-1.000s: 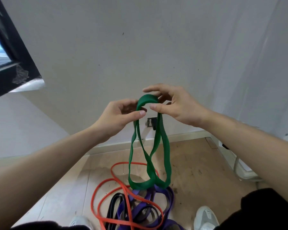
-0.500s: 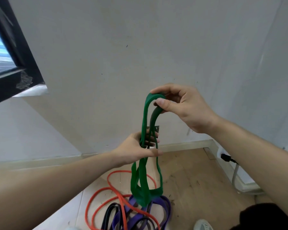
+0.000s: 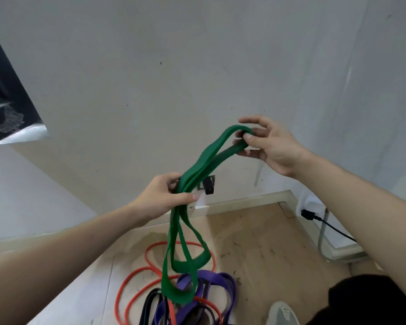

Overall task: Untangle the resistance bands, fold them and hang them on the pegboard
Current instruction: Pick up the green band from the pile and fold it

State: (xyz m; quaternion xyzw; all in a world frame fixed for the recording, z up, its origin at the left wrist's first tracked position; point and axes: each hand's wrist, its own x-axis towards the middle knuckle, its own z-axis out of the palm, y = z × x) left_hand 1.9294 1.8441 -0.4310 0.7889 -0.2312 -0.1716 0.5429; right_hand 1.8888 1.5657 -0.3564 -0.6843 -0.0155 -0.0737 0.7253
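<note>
Green-coded entry | holding green band (image 3: 198, 164) aloft near the wall (image 3: 197, 66), above the floor (image 3: 267, 242) tangle | gripping bunched strands mid-length with left hand (image 3: 160, 198), pinching top bend with right hand (image 3: 274, 147) | possibly risking loose lower loops snagging purple band (image 3: 218, 276) underneath, or bend slipping out | slanting long axis lower-left to upper-right, tail loops hanging downward

Soft, even daylight — nothing blown out.
I see the brightest patch by the window (image 3: 12, 106) at left; faint shadows on the wall (image 3: 150, 78), edges bow.
</note>
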